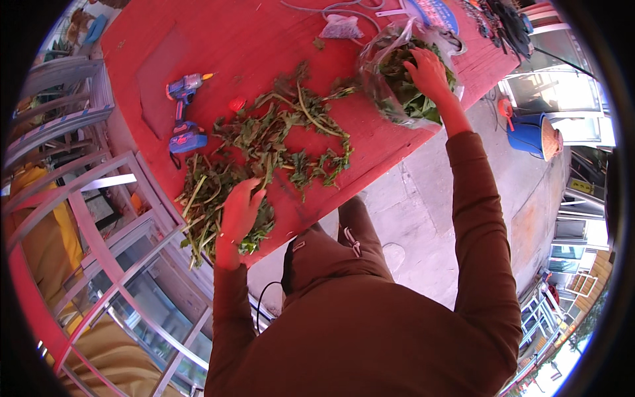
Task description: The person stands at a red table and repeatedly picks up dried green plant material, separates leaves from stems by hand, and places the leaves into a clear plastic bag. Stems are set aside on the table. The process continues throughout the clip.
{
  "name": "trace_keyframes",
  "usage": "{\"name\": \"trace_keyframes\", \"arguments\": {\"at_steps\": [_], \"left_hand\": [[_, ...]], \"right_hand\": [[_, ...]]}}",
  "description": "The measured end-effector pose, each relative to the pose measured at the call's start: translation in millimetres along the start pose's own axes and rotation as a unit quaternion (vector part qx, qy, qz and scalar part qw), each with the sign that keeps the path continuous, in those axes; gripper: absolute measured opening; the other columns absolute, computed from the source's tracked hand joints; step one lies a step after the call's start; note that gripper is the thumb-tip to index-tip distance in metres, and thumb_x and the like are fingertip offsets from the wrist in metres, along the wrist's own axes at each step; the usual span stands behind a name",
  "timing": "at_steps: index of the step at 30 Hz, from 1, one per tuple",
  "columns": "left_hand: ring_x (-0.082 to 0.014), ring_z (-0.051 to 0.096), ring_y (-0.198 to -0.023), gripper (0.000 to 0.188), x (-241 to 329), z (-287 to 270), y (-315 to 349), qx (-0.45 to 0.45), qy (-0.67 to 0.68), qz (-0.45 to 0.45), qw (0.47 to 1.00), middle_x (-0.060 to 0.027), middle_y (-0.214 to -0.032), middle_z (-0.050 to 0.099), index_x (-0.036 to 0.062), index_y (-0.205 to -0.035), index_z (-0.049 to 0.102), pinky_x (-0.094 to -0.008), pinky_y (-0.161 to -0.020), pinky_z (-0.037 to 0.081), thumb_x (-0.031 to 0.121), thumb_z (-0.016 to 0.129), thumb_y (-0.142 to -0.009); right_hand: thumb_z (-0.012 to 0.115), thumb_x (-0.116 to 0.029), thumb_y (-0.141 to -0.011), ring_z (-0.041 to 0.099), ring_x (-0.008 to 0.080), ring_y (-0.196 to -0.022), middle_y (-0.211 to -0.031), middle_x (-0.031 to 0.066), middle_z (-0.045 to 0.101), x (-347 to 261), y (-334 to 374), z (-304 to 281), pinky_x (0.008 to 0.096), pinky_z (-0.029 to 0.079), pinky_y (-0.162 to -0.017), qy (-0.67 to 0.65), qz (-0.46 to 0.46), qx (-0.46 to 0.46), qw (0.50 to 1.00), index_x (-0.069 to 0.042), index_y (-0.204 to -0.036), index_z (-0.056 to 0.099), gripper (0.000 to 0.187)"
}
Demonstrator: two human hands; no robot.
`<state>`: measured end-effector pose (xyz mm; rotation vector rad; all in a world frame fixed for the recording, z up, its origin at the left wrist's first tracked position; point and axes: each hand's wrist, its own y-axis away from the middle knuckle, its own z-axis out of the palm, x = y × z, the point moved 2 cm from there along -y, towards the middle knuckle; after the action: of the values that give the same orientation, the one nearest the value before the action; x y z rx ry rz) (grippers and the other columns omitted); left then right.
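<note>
Leafy green stalks [301, 109] lie in a loose, tangled heap across the red tabletop [258, 40]. Over the heap's near left part is my left hand [239, 213], its thumb and fingers apart among the stems, with nothing plainly gripped. At the table's right side a clear plastic bag [372, 66] stands with its mouth open, full of green leaves [415, 104]. My right hand [428, 73] reaches over the bag's mouth, fingers spread on the leaves. What lies beneath its fingertips is hidden.
A blue cordless drill [188, 135] and a small red object [237, 103] lie beyond the heap. Farther back are a small clear bag [341, 27] and a grey cord [331, 8]. Metal frames [99, 245] crowd the left; a blue bucket [527, 134] stands on the floor at right.
</note>
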<state>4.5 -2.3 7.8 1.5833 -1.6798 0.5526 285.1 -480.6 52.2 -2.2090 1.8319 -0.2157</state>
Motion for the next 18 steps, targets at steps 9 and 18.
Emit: {"name": "trace_keyframes", "arguments": {"at_steps": [9, 18], "left_hand": [[-0.0349, 0.058, -0.121, 0.040, 12, 141, -126, 0.048, -0.010, 0.086, 0.995, -0.0185, -0.135, 0.056, 0.0052, -0.136, 0.053, -0.0448, -0.096, 0.051, 0.017, 0.060, -0.099], [-0.0397, 0.052, -0.117, 0.032, 33, 162, -181, 0.131, -0.039, -0.023, 0.990, -0.0150, -0.131, 0.052, 0.0080, -0.123, 0.063, -0.0477, -0.094, 0.051, 0.010, 0.066, -0.092]], "right_hand": [[0.069, -0.005, -0.086, 0.065, 0.0351, -0.100, -0.109, 0.0146, 0.070, -148, 77, -40, 0.0442, 0.052, -0.088, -0.326, 0.041, 0.119, 0.937, -0.005, -0.109, 0.068, 0.023], [0.070, -0.012, -0.085, 0.044, 0.0429, -0.135, -0.151, 0.0240, 0.043, -197, 212, 80, 0.0468, 0.040, -0.110, -0.281, 0.155, -0.165, 0.933, -0.001, -0.124, 0.065, 0.041]]}}
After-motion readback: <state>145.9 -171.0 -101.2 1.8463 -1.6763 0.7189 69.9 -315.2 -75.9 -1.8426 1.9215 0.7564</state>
